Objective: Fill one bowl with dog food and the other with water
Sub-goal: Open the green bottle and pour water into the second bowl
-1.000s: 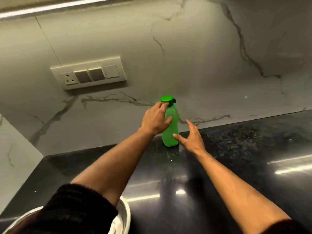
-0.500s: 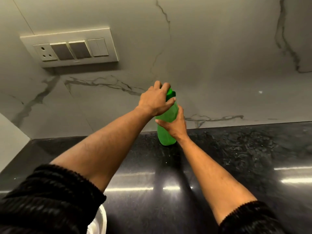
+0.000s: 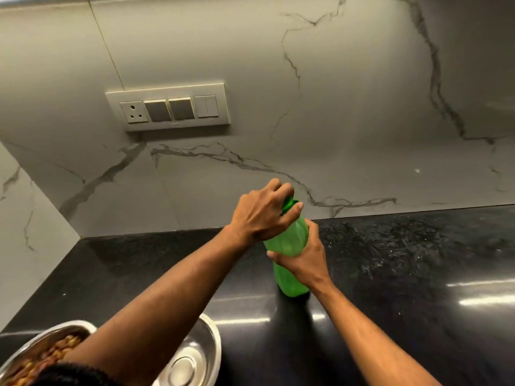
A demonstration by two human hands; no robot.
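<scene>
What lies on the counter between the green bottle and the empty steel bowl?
Nothing: in the head view the black counter between the green bottle and the empty steel bowl is bare, showing only light reflections. The left forearm passes above it.

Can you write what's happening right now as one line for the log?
left hand: on cap | right hand: gripping green bottle on counter | food bowl: filled | empty bowl: no water yet
</scene>
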